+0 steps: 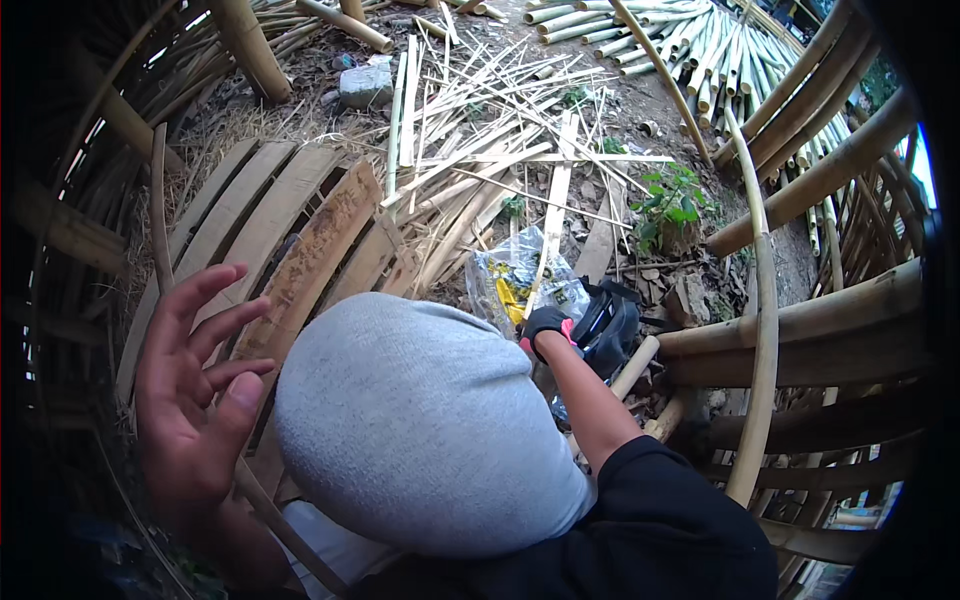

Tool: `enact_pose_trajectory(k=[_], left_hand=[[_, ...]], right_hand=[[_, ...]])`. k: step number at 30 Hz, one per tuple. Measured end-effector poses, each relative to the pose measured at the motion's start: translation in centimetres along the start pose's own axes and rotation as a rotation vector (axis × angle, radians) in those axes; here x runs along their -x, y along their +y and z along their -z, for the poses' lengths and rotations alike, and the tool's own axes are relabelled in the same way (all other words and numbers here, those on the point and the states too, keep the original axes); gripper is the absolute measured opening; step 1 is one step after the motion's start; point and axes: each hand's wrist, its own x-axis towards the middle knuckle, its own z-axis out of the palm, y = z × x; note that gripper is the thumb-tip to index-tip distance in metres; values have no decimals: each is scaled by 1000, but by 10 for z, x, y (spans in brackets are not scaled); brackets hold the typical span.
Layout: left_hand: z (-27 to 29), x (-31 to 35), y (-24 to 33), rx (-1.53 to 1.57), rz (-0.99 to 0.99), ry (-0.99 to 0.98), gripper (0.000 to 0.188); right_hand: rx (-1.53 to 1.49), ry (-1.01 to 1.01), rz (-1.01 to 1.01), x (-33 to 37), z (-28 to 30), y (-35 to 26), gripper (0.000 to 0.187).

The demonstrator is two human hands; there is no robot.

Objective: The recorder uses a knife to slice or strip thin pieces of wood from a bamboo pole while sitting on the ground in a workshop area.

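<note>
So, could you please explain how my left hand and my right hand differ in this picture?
Your left hand looks bare, while your right hand has a dark covering with pink on it, likely a glove. The left hand is raised with its fingers apart; the right hand reaches down by the clear plastic bag, its fingers mostly hidden. The left hand also appears larger in view than the right hand.

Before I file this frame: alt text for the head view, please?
The right hand, in an apparent black-and-pink glove, is down at a clear plastic bag and a black object; the left hand is open near a slatted wooden panel. Rounded grey cloth fills the centre, with loose pale strips beyond and stacked bamboo poles upper right.
</note>
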Motion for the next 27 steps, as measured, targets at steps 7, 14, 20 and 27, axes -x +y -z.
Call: enact_pose_trajectory(k=[7, 14, 20, 27], left_hand=[[41, 65, -40, -349, -44, 434, 58], [74, 134, -78, -550, 592, 442, 33], [52, 138, -126, -416, 682, 95, 36], [65, 146, -186, 253, 272, -278, 33]], right_hand=[[-118, 128, -36, -15, -27, 26, 47], [-300, 211, 51, -16, 36, 48, 49], [-969, 452, 297, 68, 223, -5, 46], [-641, 460, 1154, 263, 391, -132, 26]])
